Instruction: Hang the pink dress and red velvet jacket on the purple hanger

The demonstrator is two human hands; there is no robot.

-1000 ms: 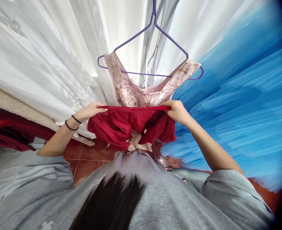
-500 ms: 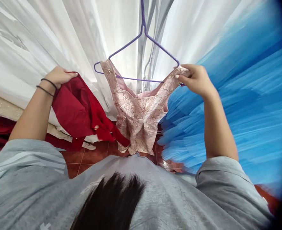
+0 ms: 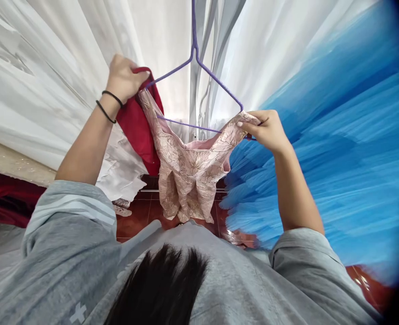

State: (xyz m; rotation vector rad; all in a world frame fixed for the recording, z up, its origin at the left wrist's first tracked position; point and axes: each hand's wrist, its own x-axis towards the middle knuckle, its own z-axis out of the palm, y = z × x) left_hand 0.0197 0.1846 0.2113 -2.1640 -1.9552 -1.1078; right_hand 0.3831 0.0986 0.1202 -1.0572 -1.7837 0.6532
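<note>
A pink brocade dress (image 3: 189, 167) with a gold floral pattern hangs in front of me on a purple hanger (image 3: 219, 85). My right hand (image 3: 267, 128) pinches its right shoulder strap near the hanger's end. Up at the left end of the hanger, my left hand (image 3: 124, 76) grips a red garment (image 3: 138, 131) by its upper edge. The red cloth falls behind the dress's left strap, which partly covers it. Whether my left fingers also touch the hanger cannot be made out.
White drapery or gowns (image 3: 67, 67) fill the left and the back. On the right spreads a full blue tulle skirt (image 3: 321, 149). Dark red fabric (image 3: 6, 198) lies low at the left. Reddish floor tiles (image 3: 136, 221) show below the dress.
My left hand has moved up and right, bringing the red garment to the hanger's left end. The hanger and dress have shifted slightly left, with the right side tilting lower alongside my right hand.
</note>
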